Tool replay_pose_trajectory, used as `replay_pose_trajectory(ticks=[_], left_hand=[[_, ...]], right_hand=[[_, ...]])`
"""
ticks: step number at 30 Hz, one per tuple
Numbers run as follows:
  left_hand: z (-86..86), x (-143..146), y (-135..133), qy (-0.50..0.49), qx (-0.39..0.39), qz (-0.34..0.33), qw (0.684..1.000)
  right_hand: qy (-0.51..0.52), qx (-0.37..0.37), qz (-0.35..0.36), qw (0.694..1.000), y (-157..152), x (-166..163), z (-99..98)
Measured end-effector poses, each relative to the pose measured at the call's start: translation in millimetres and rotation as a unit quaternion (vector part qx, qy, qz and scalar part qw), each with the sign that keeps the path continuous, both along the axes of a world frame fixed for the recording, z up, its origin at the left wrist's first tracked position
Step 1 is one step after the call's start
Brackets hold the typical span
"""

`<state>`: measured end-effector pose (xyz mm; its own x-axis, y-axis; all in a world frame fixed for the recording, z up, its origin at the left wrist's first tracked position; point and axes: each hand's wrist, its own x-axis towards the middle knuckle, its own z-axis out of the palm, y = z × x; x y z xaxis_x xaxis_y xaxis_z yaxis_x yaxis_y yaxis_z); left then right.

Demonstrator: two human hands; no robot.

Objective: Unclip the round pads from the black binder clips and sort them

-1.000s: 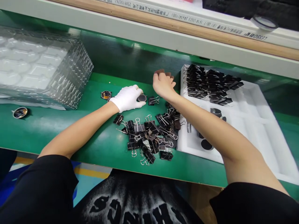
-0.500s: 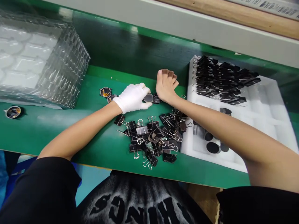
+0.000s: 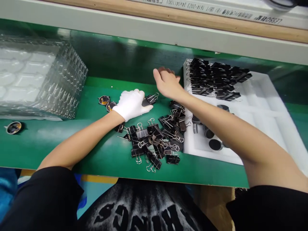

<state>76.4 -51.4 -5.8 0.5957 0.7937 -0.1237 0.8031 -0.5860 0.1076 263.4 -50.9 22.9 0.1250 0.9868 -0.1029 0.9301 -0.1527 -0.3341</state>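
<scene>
My left hand (image 3: 132, 103), in a white glove, is closed around a round dark grey disc-shaped part (image 3: 145, 102). A black binder clip (image 3: 151, 98) is clamped on that part's right side, its wire handles pointing up and right. Bare and slightly blurred, my right hand (image 3: 167, 82) hovers to the right of the clip without touching it, thumb apart from the bent fingers. Just left of the glove lie two small round parts with orange-brown insides (image 3: 104, 100). Nearer to me is a loose heap of black binder clips (image 3: 154, 134).
Clear plastic trays (image 3: 43, 73) are stacked at left, with another round part (image 3: 13, 127) before them. At right, a white foam tray (image 3: 257, 112) bears rows of clipped parts (image 3: 214, 77) and several loose dark cylinders (image 3: 215, 144). A ledge (image 3: 144, 22) runs across the back.
My right hand has moved up and away from the binder clip, its fingers less spread. The clip on the held part now shows fully and sits tilted. The camera view has shifted.
</scene>
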Motion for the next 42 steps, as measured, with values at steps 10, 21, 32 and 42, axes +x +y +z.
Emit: replay_pose_trajectory(ticks=[10, 21, 32, 42], left_hand=[[17.1, -22.4, 18.7, 0.026, 0.055, -0.258, 0.964], [21.0, -29.9, 36.2, 0.101, 0.049, -0.232, 0.966], [11.5, -21.8, 34.4, 0.084, 0.038, -0.162, 0.982], [8.5, -21.5, 35.4, 0.039, -0.014, -0.128, 0.991]], right_hand=[[-0.127, -0.351, 0.237, 0.897, -65.2, -2.5, 56.0], [0.137, -0.202, 0.054, 0.968, -29.1, 16.5, 25.0], [0.032, -0.003, -0.036, 0.999, 16.9, -13.3, -8.1], [0.042, 0.003, -0.109, 0.993, 35.6, -22.4, -72.8]])
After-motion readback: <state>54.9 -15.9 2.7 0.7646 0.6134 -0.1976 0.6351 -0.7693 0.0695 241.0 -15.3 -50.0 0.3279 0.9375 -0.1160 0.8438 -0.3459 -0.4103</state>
